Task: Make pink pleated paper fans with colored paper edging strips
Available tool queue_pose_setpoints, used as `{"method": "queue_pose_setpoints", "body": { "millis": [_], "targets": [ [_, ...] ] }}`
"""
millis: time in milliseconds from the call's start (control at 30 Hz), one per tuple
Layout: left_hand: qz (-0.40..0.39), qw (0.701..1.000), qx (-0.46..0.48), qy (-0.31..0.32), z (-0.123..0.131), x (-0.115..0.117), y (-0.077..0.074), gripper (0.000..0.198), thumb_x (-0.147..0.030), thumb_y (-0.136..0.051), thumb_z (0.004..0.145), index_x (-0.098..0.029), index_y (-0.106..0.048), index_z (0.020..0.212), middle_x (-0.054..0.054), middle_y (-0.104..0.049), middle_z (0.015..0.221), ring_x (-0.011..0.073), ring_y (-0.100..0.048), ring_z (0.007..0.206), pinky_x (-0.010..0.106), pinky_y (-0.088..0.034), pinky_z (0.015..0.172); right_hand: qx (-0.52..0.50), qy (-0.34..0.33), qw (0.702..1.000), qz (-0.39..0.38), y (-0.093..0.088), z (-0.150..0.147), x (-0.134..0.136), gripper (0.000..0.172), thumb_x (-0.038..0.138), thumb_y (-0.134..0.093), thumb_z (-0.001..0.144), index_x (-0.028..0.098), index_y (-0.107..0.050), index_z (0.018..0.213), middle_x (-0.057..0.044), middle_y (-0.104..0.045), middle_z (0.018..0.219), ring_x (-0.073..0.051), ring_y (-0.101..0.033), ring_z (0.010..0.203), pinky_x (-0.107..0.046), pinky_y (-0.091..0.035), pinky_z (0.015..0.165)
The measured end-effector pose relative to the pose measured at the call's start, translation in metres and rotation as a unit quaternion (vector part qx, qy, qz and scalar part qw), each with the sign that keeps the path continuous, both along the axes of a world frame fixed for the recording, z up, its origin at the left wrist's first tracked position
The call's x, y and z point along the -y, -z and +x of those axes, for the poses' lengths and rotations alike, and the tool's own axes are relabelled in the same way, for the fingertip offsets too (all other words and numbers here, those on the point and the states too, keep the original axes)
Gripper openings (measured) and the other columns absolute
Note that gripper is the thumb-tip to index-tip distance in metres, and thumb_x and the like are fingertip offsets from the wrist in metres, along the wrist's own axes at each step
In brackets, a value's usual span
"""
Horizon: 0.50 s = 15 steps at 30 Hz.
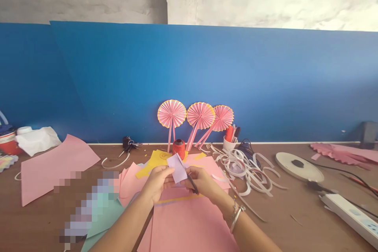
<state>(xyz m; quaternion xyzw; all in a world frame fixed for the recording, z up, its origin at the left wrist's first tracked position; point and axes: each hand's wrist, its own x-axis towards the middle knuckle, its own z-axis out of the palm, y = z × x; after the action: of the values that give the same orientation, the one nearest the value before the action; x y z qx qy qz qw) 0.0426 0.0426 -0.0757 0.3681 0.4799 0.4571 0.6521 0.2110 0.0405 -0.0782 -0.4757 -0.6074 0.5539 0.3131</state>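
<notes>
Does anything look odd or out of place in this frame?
Yes. A blocky, pixelated patch overlaps the green sheets at lower left, hiding what lies there. Beyond the right hand, to its right, curled white strips lie in a loose, untidy tangle. I see no spill.

3 ppr fans [171, 113] [201, 115] [223, 118], 1 pr scissors [193, 184], 1 spool [178, 149], 1 pwr strip [351, 214], 2 hands [158, 181] [203, 184]

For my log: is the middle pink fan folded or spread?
Spread: the middle pink fan shows its pleats radiating all around into a full round disc.
</notes>
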Motion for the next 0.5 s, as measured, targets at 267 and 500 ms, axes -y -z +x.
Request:
{"method": "queue_pose_setpoints", "body": {
  "millis": [267,500],
  "targets": [
    [-0.009,1.0,-0.003,-0.002,-0.0001,-0.0012,0.0021,0.021,-0.027,-0.07,0.065,-0.011,-0.066,0.079,0.012,-0.074,0.08,0.02,-0.069,0.072,0.023,-0.048,0.058,0.008,0.006,1.0,0.005,0.0034,-0.0011,-0.001,0.027,0.035,-0.071,0.063,0.017,-0.054,0.075,0.006,-0.052,0.052,-0.009,-0.048,0.048,-0.02,-0.035,0.047],
    [-0.01,1.0,-0.008,-0.011,-0.0003,-0.0029,0.0056,0.02,-0.027,-0.071,0.064,-0.012,-0.065,0.074,0.013,-0.074,0.076,0.0224,-0.07,0.071,0.027,-0.051,0.061,0.039,0.015,0.999,-0.009,0.0067,0.0016,-0.0029,0.023,0.032,-0.068,0.066,0.017,-0.054,0.075,0.006,-0.05,0.048,-0.008,-0.042,0.044,-0.02,-0.031,0.044]
  ]
}}
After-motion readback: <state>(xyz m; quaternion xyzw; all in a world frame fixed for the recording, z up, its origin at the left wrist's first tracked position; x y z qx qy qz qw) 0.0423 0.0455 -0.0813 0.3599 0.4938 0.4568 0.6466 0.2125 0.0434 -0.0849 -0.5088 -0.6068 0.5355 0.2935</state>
